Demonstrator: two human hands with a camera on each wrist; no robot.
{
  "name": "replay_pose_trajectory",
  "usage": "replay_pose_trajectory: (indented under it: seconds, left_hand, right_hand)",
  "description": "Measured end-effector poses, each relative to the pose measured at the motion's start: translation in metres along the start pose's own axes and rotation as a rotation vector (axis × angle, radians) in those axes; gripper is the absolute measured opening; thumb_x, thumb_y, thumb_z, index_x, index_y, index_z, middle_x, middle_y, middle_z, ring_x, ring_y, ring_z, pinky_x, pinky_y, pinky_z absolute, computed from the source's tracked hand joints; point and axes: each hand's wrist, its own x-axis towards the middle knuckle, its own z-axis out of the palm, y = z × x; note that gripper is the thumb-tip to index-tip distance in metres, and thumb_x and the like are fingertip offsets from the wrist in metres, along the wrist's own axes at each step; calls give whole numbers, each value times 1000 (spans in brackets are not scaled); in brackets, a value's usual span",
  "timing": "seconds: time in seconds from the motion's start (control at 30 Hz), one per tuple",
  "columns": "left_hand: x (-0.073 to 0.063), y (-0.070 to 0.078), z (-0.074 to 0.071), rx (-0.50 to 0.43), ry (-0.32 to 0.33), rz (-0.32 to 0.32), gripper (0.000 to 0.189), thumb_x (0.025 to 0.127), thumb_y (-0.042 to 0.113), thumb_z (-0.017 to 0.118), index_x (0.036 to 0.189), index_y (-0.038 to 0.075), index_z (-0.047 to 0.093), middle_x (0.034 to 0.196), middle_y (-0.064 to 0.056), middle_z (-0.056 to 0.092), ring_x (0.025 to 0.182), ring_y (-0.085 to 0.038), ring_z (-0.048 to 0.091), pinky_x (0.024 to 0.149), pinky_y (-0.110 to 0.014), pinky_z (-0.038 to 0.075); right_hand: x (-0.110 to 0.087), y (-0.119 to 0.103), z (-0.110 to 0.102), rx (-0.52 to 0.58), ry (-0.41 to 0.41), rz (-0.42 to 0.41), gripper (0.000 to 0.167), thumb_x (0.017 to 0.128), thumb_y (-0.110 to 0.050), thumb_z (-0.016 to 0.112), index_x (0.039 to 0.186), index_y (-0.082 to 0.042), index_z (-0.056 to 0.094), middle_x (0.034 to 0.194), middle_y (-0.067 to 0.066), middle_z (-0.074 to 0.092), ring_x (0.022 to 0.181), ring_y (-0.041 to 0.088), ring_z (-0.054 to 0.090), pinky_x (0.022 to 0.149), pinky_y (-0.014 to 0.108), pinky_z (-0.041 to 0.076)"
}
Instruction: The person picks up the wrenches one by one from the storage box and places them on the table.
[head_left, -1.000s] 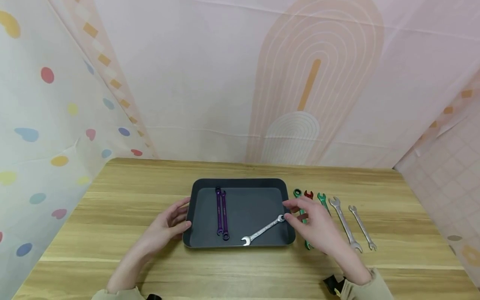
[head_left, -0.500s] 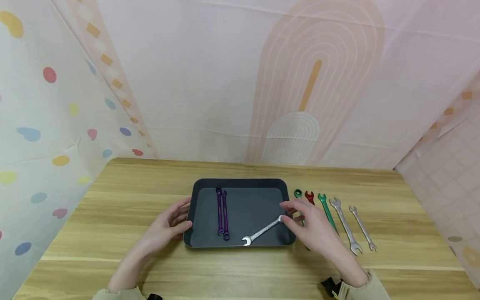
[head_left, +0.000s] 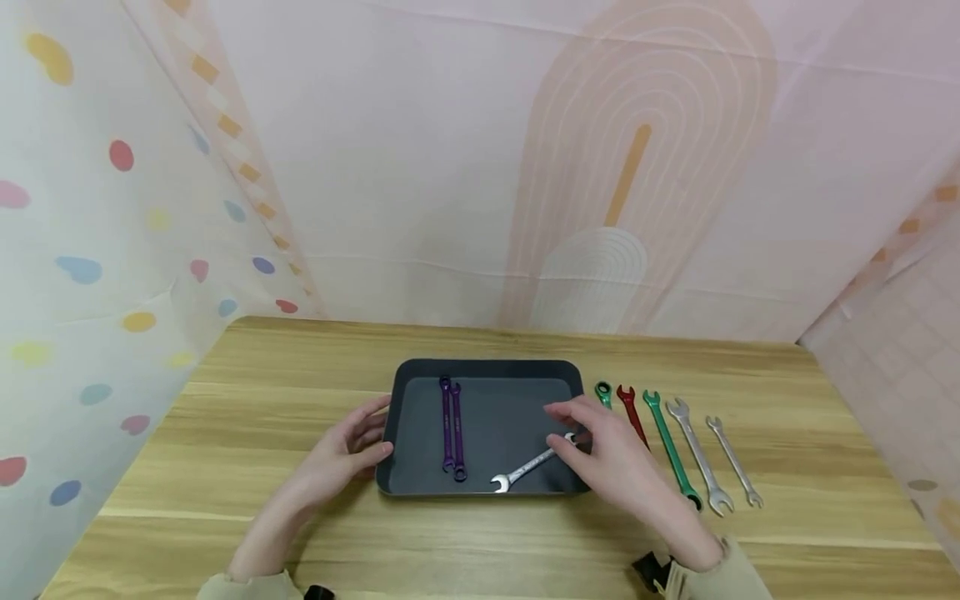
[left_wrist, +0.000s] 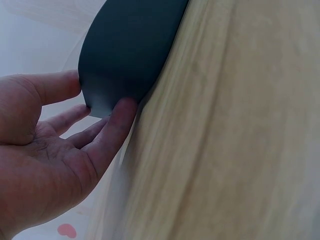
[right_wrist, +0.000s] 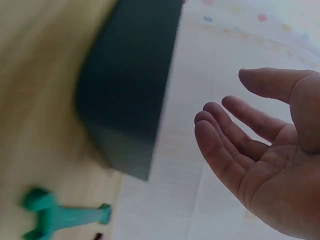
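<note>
A dark grey rectangular tray [head_left: 517, 408] lies on the table. Inside, two purple wrenches [head_left: 459, 429] stand side by side at the left, and a silver open-end wrench [head_left: 528, 468] lies slanted at the front right. My left hand [head_left: 341, 454] touches the tray's left side; in the left wrist view its fairly straight fingers and thumb meet the tray wall [left_wrist: 125, 55]. Over the tray's right side, my right hand [head_left: 611, 454] hovers with thumb and fingers apart, partly hiding the silver wrench's far end. The right wrist view has nothing in that hand [right_wrist: 270, 155].
Right of the tray lie a green ratchet wrench [head_left: 604, 392], a red wrench [head_left: 632, 412], another green wrench [head_left: 670, 442], a large silver wrench [head_left: 699, 454] and a smaller silver wrench [head_left: 733, 460]. Behind the wooden table [head_left: 315, 358] hangs a patterned cloth [head_left: 405, 208].
My right hand has moved left from the tray's right rim to over its inside, uncovering more of the green and red wrenches. My left hand stays at the tray's left side. The head view has shifted slightly.
</note>
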Motion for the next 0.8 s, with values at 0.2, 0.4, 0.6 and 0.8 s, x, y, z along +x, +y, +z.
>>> replay_pose_trajectory:
  seconds: [0.2, 0.4, 0.6, 0.8]
  left_hand:
    - [0, 0, 1, 7, 10, 3, 73, 105, 11, 62, 166, 3, 23, 164, -36, 37, 150, -53, 42, 92, -20, 55]
    - [2, 1, 1, -1, 1, 13, 73, 105, 10, 61, 166, 1, 22, 164, -37, 36, 150, -53, 41, 93, -21, 56]
    - [2, 1, 1, -2, -1, 25, 73, 105, 8, 61, 166, 0, 22, 163, -37, 36, 150, -53, 42, 95, -22, 57]
    - [1, 0, 2, -19, -3, 36, 72, 105, 7, 61, 165, -2, 23, 163, -38, 37, 149, -53, 43, 97, -22, 56]
  right_hand:
    - [27, -15, -1, -69, -24, -87, 32, 98, -16, 74, 129, -10, 72, 119, 5, 75, 104, 24, 70, 78, 27, 55]
    - [54, -32, 3, -120, -130, -54, 38, 100, -22, 73, 136, -10, 69, 131, 7, 74, 119, 26, 70, 97, 42, 58]
    - [83, -40, 16, -165, -243, -51, 43, 101, -23, 72, 140, -8, 66, 140, 8, 71, 127, 26, 68, 107, 46, 55]
    - [103, -41, 34, -192, -311, -50, 42, 100, -23, 72, 139, -8, 67, 140, 9, 70, 129, 27, 67, 109, 45, 54]
